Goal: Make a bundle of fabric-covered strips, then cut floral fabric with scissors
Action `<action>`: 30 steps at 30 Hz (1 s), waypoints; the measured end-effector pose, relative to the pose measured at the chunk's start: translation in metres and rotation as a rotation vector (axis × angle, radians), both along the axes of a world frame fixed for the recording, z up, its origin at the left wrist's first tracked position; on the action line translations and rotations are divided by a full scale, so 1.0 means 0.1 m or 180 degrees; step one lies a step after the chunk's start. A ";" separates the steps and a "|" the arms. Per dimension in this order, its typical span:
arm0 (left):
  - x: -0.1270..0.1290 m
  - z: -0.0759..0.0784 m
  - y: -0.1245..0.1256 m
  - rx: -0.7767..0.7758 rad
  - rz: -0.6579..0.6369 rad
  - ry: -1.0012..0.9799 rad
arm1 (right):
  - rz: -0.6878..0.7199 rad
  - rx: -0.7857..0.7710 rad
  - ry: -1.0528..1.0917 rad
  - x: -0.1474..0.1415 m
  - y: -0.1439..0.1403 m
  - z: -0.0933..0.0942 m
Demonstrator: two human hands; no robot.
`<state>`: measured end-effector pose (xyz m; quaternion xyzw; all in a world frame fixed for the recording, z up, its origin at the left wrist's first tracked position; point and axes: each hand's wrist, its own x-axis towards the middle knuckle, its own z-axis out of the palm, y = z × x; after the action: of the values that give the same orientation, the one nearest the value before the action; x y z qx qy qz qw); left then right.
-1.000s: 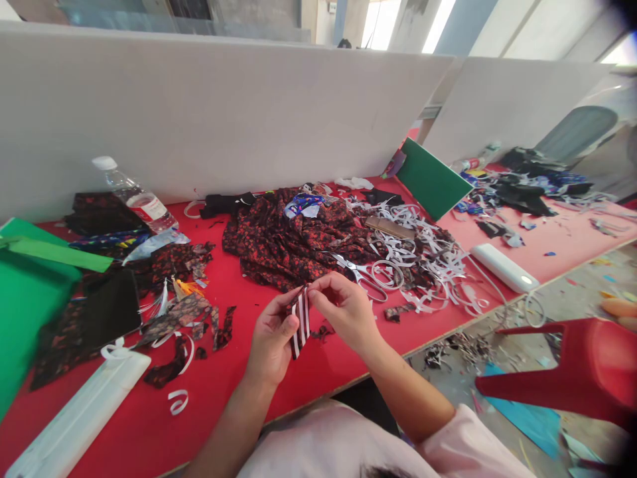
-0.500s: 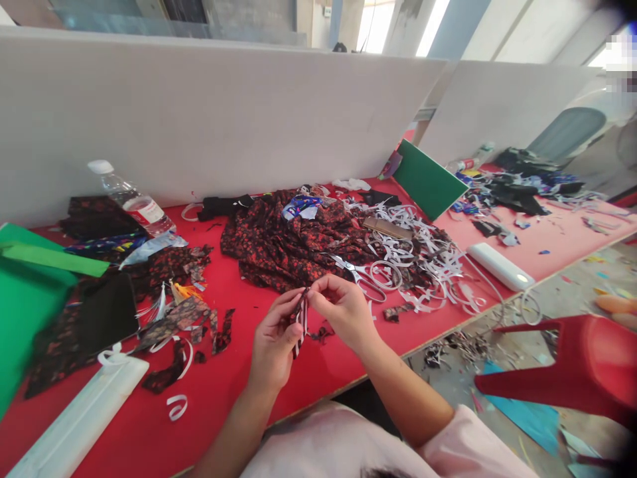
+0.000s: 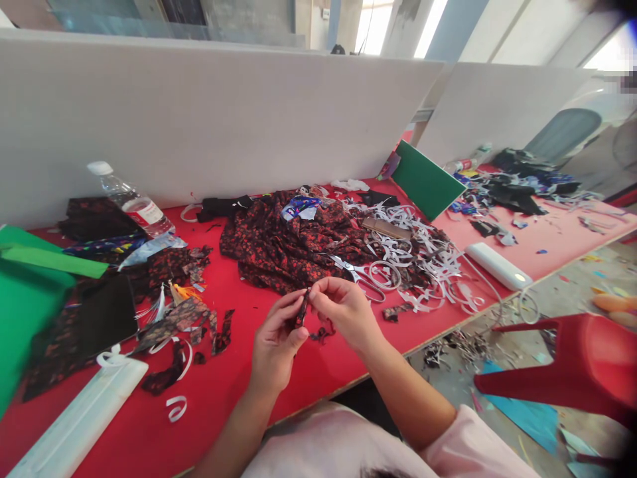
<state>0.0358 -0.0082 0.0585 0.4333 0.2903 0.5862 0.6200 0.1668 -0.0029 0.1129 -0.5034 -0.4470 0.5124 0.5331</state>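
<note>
Both hands pinch 1 small dark fabric scrap (image 3: 301, 309) above the red worktop (image 3: 318, 372): left hand (image 3: 275, 342) and right hand (image 3: 344, 312) each in closed grip. Scissors (image 3: 365, 273) lie just beyond, beside patterned cloth (image 3: 283, 242).

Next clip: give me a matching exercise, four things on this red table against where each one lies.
Things:
1. water bottle
2. scissors
3. fabric strip
4. white power bank

Places:
A. pinched between left hand and right hand
B. far left, by the white partition
C. right part, near the table's front edge
D. at the edge of the floral cloth, among white paper strips

Pairs: 1-B, 2-D, 3-A, 4-C
</note>
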 end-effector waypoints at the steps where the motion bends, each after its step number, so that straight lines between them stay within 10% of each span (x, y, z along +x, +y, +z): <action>1: 0.00 0.00 0.00 -0.0008 0.0004 -0.0007 | -0.0007 0.0001 -0.0019 0.00 0.00 0.00; 30: 0.05 0.11 -0.06 -0.0848 -0.0090 -0.0595 | -0.0017 0.0224 -0.0077 -0.07 0.00 -0.05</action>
<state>0.0408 -0.0142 0.0691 0.2949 0.3004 0.5714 0.7045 0.1603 -0.0030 0.1083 -0.4917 -0.4698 0.4889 0.5464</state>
